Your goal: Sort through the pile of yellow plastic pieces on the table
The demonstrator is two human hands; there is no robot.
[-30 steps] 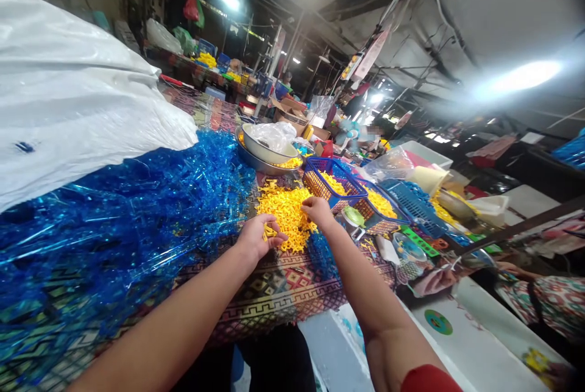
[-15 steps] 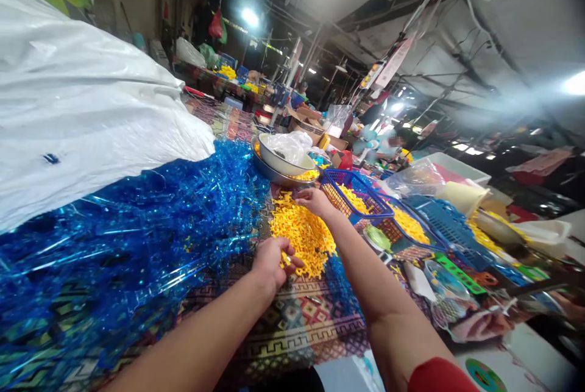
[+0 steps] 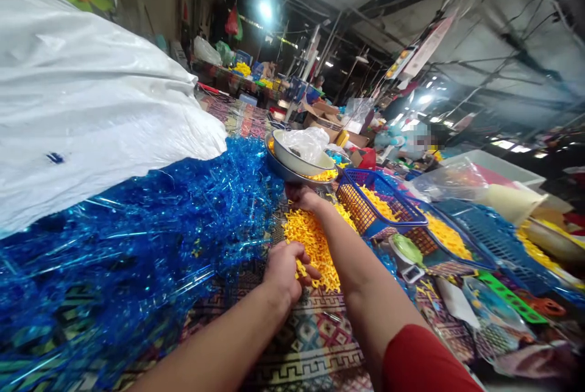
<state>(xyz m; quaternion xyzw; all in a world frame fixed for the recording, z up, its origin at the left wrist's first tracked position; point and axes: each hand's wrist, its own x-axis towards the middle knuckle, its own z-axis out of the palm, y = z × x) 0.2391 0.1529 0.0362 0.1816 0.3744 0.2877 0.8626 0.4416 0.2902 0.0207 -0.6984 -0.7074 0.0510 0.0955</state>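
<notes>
A crowded workshop bench [image 3: 329, 374], spread with patterned cloth;
a white sack [image 3: 100, 99] and translucent blue pieces [image 3: 137, 245] at left; blue mesh baskets [image 3: 351, 202] right, stacked bowls [image 3: 295, 161] beyond; between them a heap of small yellow pieces [image 3: 309, 238]; left hand [image 3: 284, 269] at its near edge, fingers curled around a few pieces; right hand [image 3: 303, 197] at its far edge, fingers unclear, cannot tell.

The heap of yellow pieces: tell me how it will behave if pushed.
The heap of yellow pieces would probably spread rather than slide as one block, since it is many small loose bits. Each piece is likely light, being small and looking like plastic. They seem unlikely to roll far, as their shapes look knobbly rather than round.
</notes>
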